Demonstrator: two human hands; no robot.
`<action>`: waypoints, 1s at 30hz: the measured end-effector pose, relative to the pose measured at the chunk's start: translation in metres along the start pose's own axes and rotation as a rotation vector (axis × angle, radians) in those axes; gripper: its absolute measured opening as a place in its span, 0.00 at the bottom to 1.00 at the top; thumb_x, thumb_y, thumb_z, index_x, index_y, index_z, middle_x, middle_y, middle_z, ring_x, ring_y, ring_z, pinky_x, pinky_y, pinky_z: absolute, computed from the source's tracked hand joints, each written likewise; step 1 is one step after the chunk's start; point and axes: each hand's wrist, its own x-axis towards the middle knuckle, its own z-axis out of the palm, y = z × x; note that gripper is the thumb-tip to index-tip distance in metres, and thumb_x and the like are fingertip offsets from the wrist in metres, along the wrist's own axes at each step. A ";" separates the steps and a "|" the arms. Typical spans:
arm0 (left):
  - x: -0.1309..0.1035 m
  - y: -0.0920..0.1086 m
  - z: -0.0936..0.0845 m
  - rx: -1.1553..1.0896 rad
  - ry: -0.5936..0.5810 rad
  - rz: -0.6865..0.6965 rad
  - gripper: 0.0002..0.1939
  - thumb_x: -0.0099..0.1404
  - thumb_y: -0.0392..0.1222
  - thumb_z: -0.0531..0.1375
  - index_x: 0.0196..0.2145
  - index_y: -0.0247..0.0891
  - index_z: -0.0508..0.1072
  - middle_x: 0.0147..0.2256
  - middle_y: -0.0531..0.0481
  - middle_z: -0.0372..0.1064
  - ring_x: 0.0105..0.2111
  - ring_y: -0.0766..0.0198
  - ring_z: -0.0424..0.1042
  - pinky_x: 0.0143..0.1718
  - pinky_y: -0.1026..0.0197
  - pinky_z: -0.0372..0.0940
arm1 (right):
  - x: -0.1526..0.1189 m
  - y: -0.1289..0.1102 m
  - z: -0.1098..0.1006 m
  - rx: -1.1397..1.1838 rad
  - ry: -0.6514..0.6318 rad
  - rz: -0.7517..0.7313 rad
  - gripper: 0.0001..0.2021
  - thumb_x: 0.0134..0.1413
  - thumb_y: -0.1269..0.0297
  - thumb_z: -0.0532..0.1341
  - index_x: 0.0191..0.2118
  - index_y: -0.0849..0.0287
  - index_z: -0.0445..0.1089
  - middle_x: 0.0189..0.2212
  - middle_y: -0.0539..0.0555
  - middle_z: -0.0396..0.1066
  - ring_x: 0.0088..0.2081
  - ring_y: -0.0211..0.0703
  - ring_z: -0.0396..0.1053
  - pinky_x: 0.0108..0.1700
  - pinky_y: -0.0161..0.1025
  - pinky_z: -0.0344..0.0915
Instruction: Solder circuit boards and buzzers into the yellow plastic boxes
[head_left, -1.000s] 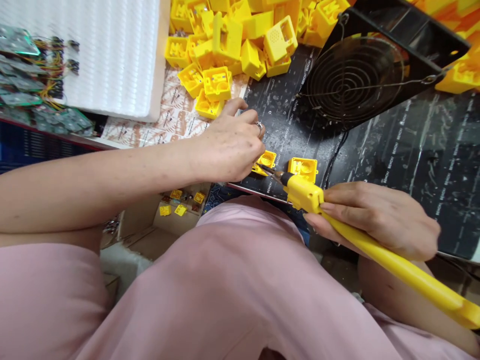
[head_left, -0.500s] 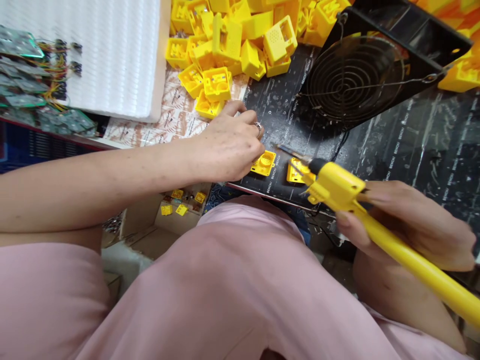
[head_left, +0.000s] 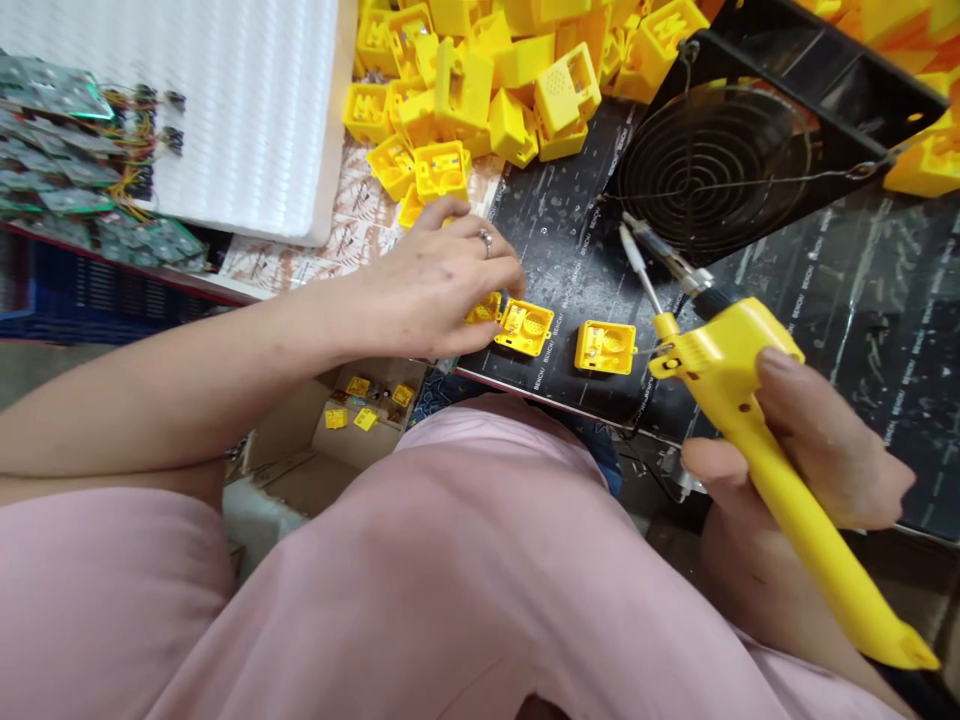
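Observation:
My right hand (head_left: 832,430) grips a yellow soldering gun (head_left: 787,500) by its handle. The gun's metal tip and a thin white-ended tube beside it point up and left, in front of the fan and off the casings. My left hand (head_left: 442,285), a ring on one finger, bends over the table edge with thumb and fingertips closed about a small open yellow casing (head_left: 486,308), partly hidden. Against it sits a second open yellow casing (head_left: 527,328), near the fingertips. A third casing (head_left: 606,347) lies apart to the right, open side up, with small metal parts inside.
A heap of yellow casings (head_left: 465,90) covers the back. A black fan (head_left: 705,180) with a wire guard stands at right. Green circuit boards (head_left: 67,180) with wires lie on white foam (head_left: 247,120) at left. Below the edge is a cardboard box (head_left: 300,470) with yellow pieces.
The soldering gun has swung up and right, its tip moving away from the casings. My left hand has shifted slightly left, and more of the casings by it shows.

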 end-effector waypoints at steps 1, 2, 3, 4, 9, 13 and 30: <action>-0.002 -0.001 0.004 -0.032 0.002 -0.001 0.17 0.66 0.47 0.59 0.51 0.44 0.76 0.52 0.47 0.77 0.57 0.48 0.71 0.67 0.39 0.54 | 0.004 0.001 -0.001 -0.015 -0.028 -0.084 0.26 0.66 0.49 0.63 0.66 0.50 0.66 0.32 0.48 0.77 0.31 0.39 0.75 0.35 0.36 0.68; -0.003 -0.002 0.010 -0.050 -0.002 -0.007 0.20 0.67 0.47 0.59 0.55 0.43 0.74 0.52 0.46 0.77 0.57 0.49 0.72 0.67 0.39 0.54 | 0.008 0.002 -0.001 -0.037 -0.065 -0.157 0.22 0.67 0.54 0.64 0.62 0.53 0.69 0.29 0.47 0.74 0.28 0.37 0.73 0.34 0.34 0.67; -0.002 -0.003 0.015 -0.055 -0.008 -0.019 0.21 0.68 0.48 0.59 0.57 0.42 0.73 0.51 0.46 0.78 0.55 0.49 0.73 0.68 0.38 0.54 | 0.014 0.004 0.000 -0.063 -0.110 -0.210 0.17 0.66 0.59 0.65 0.58 0.54 0.71 0.26 0.45 0.71 0.26 0.35 0.71 0.34 0.33 0.66; 0.001 -0.003 0.020 -0.051 -0.003 -0.039 0.22 0.69 0.48 0.58 0.58 0.41 0.72 0.49 0.46 0.78 0.53 0.50 0.75 0.68 0.37 0.54 | 0.019 0.005 0.002 -0.087 -0.155 -0.234 0.14 0.65 0.63 0.67 0.54 0.54 0.72 0.25 0.44 0.67 0.25 0.34 0.69 0.33 0.32 0.65; 0.012 -0.016 0.010 -0.085 0.193 -0.155 0.23 0.69 0.51 0.60 0.58 0.43 0.73 0.56 0.47 0.75 0.58 0.51 0.73 0.66 0.42 0.59 | 0.027 0.021 0.026 -0.053 -0.271 -0.250 0.19 0.63 0.56 0.68 0.55 0.56 0.68 0.31 0.50 0.70 0.33 0.45 0.74 0.40 0.41 0.72; -0.022 -0.027 -0.018 -0.126 0.357 -0.297 0.16 0.72 0.51 0.55 0.45 0.41 0.79 0.48 0.45 0.79 0.49 0.57 0.75 0.56 0.52 0.68 | 0.013 0.024 0.047 0.050 -0.253 -0.181 0.25 0.62 0.61 0.70 0.61 0.52 0.63 0.44 0.57 0.77 0.44 0.52 0.79 0.43 0.45 0.77; -0.064 -0.038 0.024 -0.225 0.249 -0.229 0.19 0.67 0.48 0.55 0.46 0.37 0.80 0.47 0.42 0.77 0.48 0.53 0.76 0.53 0.51 0.67 | 0.022 -0.017 0.084 0.231 -0.240 -0.072 0.35 0.58 0.57 0.73 0.66 0.49 0.58 0.57 0.61 0.74 0.55 0.57 0.76 0.53 0.53 0.76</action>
